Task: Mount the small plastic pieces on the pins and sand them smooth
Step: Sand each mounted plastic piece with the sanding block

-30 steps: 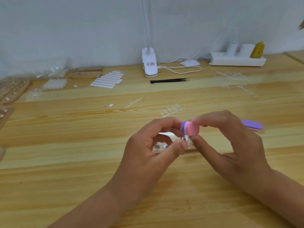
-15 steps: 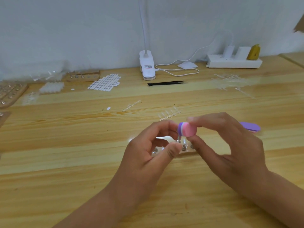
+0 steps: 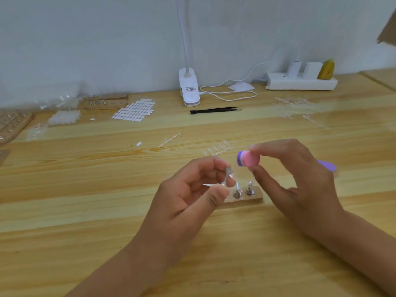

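My left hand (image 3: pixel 188 194) pinches a small metal pin (image 3: pixel 226 176) with a clear plastic piece on its top end, held just above the table. My right hand (image 3: pixel 289 179) pinches a pink and purple sanding block (image 3: pixel 247 159) between thumb and forefinger, a little up and right of the pin and apart from it. Below and between the hands lies a small wooden pin holder (image 3: pixel 255 195) with two more pins (image 3: pixel 242 190) standing in it, each carrying a clear piece.
A purple nail file (image 3: pixel 327 165) lies behind my right hand. Clear plastic sprues (image 3: pixel 217 150) lie beyond the hands. At the back are black tweezers (image 3: pixel 214 110), a clip lamp (image 3: pixel 189 88), a power strip (image 3: pixel 300 82), a sticker sheet (image 3: pixel 135 110) and more wooden holders (image 3: pixel 105 102).
The block and the pin were touching; now my left hand has drawn the pin down and left, and my right hand has lifted the block away, leaving a gap.
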Available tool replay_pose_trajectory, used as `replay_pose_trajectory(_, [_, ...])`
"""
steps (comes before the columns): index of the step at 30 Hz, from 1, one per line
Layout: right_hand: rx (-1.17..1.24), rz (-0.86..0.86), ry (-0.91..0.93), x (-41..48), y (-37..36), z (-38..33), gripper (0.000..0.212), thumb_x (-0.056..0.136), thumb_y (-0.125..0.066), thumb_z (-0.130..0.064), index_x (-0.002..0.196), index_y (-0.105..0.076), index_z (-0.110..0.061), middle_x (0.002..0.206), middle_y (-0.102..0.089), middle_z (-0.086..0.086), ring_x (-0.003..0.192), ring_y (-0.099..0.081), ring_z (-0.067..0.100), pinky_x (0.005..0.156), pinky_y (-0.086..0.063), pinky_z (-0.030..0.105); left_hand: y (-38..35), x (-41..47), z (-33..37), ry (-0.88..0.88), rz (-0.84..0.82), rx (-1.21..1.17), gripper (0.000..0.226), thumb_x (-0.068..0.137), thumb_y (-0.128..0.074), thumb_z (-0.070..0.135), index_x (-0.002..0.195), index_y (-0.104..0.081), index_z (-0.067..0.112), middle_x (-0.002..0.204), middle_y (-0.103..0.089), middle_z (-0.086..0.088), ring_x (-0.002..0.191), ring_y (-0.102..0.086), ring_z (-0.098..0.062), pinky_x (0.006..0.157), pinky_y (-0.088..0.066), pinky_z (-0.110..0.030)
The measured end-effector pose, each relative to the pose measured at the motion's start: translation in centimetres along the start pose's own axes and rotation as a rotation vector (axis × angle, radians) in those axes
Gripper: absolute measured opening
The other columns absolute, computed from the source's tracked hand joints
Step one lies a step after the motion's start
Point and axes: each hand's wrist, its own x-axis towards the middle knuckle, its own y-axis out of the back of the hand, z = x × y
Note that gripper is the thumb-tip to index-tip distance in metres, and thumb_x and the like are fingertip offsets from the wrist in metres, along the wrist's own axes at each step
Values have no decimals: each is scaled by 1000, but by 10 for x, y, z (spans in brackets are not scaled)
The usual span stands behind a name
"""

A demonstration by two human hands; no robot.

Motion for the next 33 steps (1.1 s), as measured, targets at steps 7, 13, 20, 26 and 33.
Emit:
replay_pose_trajectory(7, [-49, -42, 72, -2, -3, -1, 24, 94, -67, -4, 117, -66, -8, 107, -68, 2, 102, -64, 20, 96, -47, 24, -3, -2, 2, 30, 1, -22, 25, 83, -67, 23, 108, -68, 24, 89, -71, -2, 79, -66, -8, 71, -50, -19])
replay_pose_trajectory(13, [9, -47, 137, -6, -4, -9, 23, 95, -65, -4, 118, -66, -7, 117, -64, 3, 112, -62, 17, 98, -46, 26, -5, -1, 4, 76, 46, -48, 25, 77, -76, 16, 101, -72, 22, 84, -74, -5, 78, -69, -10, 70, -52, -17])
replay_pose_trajectory(20, [42, -41, 96, -3, -2, -9, 23, 97, -62, -6, 119, -66, -15, 114, -64, 2, 108, -62, 14, 96, -45, 21, -2, -1, 7, 121, 92, 10, 31, 64, -84, 20, 94, -76, 24, 81, -76, -7, 76, -73, -19, 70, -58, -27])
replay_pose_trajectory(26, [11, -91, 88, 0, 2, -1, 30, 93, -62, 3, 120, -64, -12, 113, -63, 4, 107, -62, 15, 91, -50, 27, -2, -4, 10, 158, 148, 80, 30, 60, -85, 17, 88, -77, 21, 73, -74, -9, 64, -69, -18, 65, -58, -27])
replay_pose_trajectory(33, [16, -167, 99, -3, 0, -3, 28, 94, -60, 4, 118, -69, -6, 114, -63, 6, 107, -62, 15, 94, -48, 22, -3, -5, 9, 180, 158, 78, 30, 60, -85, 12, 87, -77, 22, 73, -75, -8, 62, -70, -17, 64, -58, -29])
